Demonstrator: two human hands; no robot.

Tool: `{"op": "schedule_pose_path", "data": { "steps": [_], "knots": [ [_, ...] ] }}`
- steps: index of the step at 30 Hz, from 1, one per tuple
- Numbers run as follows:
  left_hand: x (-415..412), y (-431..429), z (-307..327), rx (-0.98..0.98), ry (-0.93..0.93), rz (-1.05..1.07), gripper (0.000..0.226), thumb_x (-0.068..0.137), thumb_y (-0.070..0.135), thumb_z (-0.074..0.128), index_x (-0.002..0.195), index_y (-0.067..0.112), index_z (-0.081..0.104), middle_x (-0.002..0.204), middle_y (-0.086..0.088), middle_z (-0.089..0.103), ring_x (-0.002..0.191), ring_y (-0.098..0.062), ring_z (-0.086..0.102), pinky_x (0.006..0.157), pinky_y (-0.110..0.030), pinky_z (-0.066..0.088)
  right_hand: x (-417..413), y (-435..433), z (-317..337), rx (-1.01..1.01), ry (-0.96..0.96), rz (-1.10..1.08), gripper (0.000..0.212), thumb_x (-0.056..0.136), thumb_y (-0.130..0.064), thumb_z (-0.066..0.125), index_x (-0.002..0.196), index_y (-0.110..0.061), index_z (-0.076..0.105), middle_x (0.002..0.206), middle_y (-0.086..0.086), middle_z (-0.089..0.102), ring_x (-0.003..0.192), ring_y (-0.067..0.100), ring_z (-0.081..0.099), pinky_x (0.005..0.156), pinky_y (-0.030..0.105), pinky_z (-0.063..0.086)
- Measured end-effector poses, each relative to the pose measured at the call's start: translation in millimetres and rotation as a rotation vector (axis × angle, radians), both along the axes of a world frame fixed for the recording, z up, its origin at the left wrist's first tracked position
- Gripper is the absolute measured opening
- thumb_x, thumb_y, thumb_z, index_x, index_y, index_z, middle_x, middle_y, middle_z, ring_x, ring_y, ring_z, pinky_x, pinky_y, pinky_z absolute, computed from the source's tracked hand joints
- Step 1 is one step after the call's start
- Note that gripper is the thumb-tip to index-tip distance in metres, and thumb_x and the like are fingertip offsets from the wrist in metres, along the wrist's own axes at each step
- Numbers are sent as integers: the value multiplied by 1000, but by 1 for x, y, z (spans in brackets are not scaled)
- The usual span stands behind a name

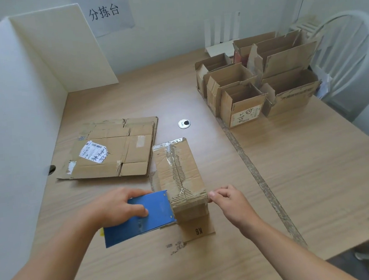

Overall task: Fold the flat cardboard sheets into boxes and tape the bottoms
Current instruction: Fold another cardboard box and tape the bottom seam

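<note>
Two hands | left grip [117, 206] clasps flat blue dispenser [157, 213] | right grip [228, 201] pinches taped edge of corrugated box [177, 170]

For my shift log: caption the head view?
Left hand holds blue tape dispenser against the folded box; right hand pinches its near corner.

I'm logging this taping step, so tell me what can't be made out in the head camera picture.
Head view:
tape roll: hidden by the blue dispenser and the left hand gripping it.
Whether the right hand pinches tape at the box corner: too small.
Number of flat sheets: the upper ones cover the rest.
Print on their label: too small.
</note>
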State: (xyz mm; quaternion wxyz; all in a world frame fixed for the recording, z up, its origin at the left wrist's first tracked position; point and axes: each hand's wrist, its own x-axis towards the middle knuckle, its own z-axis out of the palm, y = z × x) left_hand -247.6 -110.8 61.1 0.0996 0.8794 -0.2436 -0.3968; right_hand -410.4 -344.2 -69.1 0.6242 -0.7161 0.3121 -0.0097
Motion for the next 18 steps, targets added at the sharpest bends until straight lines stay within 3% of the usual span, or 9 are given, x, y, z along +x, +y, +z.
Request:
{"op": "schedule_pose_path", "data": {
  "steps": [3,6,11,13,15,18],
  "knots": [
    [3,1,-2,2,-4,-6,52,62,54,59,113,62,60,101,23,70,94,-3,65,91,-37,53,-1,4,6,38,-2,-31,21,87,-35,73,85,-14,73,114,-4,55,105,0,56,86,18,41],
    [3,-2,-1,11,-8,-17,53,62,54,58,115,61,59,102,21,70,94,-4,64,90,-36,53,3,6,11,13,8,-46,18,82,-32,80,76,-19,68,114,-3,55,108,7,57,96,27,43],
    [3,-3,0,18,-6,-26,49,64,54,58,112,64,57,103,20,69,94,-4,64,90,-35,53,5,5,8,-10,-24,-4,18,85,-25,77,74,-18,65,117,-3,55,113,9,54,100,28,39],
    [3,-3,-1,16,-13,-29,50,65,54,58,114,64,56,105,20,69,96,-5,63,90,-36,53,5,3,-1,-204,-90,74,18,88,-28,74,76,-21,62,115,-6,53,113,10,50,101,29,37],
    [3,-3,-2,9,-12,-25,52,65,54,58,116,62,57,105,19,69,96,-5,63,91,-37,53,6,0,-12,-551,-187,140,12,91,-33,67,91,-23,61,116,-4,50,110,17,47,96,33,39],
    [3,0,-5,-16,-13,-21,55,65,54,58,119,60,58,105,20,70,96,-5,64,91,-39,53,13,0,-15,-878,-346,259,39,89,-26,54,128,-28,49,135,5,43,118,26,44,98,43,44]
  ]
}}
